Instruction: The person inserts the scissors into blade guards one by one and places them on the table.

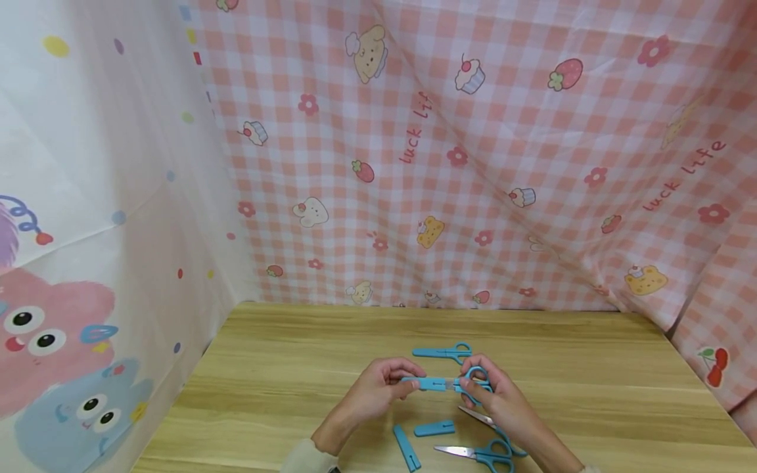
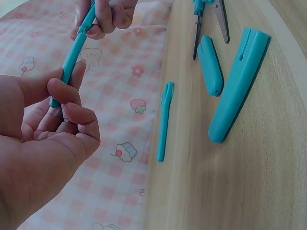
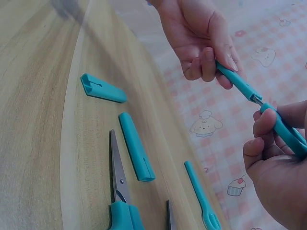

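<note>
My left hand pinches the closed end of a blue blade cover between thumb and fingers. With my right hand I grip blue-handled scissors by the finger loops. Most of their blades sit inside the cover; a short stretch of metal shows between its mouth and the handles. Both are held up over the table, in line with each other. Nearer my body lie two loose blue covers. Beside them are bare-bladed scissors, and a second bare pair lies partly behind my right forearm.
Beyond my hands, another pair of scissors lies on the table with its blades covered. The wooden table reaches back to a pink checked cloth. A white printed cloth hangs at the left.
</note>
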`<control>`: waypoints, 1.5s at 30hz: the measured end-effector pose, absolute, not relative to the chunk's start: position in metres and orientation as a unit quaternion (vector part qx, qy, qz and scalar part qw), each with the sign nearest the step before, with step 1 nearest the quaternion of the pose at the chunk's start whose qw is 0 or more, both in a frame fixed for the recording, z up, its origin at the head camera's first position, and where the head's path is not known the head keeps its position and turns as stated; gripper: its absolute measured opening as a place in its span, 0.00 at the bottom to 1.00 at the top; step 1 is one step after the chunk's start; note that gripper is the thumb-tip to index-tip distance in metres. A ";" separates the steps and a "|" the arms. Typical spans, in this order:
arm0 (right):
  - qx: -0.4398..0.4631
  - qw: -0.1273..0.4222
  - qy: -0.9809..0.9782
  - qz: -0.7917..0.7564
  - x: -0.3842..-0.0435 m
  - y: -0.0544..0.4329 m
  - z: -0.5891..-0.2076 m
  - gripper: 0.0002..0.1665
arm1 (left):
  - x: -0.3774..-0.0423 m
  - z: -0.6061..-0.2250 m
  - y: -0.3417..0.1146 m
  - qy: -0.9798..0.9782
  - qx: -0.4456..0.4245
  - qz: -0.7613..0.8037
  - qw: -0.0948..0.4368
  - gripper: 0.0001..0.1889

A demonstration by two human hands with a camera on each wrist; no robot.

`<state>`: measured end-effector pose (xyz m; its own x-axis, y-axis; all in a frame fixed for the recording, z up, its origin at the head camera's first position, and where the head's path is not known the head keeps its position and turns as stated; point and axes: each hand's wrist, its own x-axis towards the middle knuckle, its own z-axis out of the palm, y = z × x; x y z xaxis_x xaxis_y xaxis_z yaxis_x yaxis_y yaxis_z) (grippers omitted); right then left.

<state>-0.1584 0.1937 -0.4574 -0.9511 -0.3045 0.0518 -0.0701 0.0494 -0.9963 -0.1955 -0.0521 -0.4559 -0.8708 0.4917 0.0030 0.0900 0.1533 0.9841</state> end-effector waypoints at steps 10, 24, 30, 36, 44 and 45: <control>-0.106 0.088 0.712 -0.689 -0.158 0.190 -0.457 0.10 | -0.196 -0.456 -0.052 0.746 0.201 0.614 0.158 0.06; -0.103 0.073 0.731 -0.670 -0.157 0.185 -0.454 0.12 | -0.195 -0.454 -0.051 0.746 0.186 0.618 0.165 0.06; -0.099 0.070 0.735 -0.667 -0.157 0.184 -0.453 0.12 | -0.197 -0.455 -0.051 0.746 0.199 0.615 0.161 0.07; -0.098 0.072 0.732 -0.670 -0.158 0.185 -0.453 0.12 | -0.197 -0.455 -0.050 0.751 0.210 0.608 0.149 0.06; -0.099 0.088 0.712 -0.689 -0.159 0.187 -0.454 0.11 | -0.194 -0.453 -0.053 0.751 0.209 0.605 0.165 0.07; -0.101 0.091 0.710 -0.691 -0.159 0.187 -0.455 0.10 | -0.194 -0.453 -0.053 0.748 0.209 0.607 0.169 0.07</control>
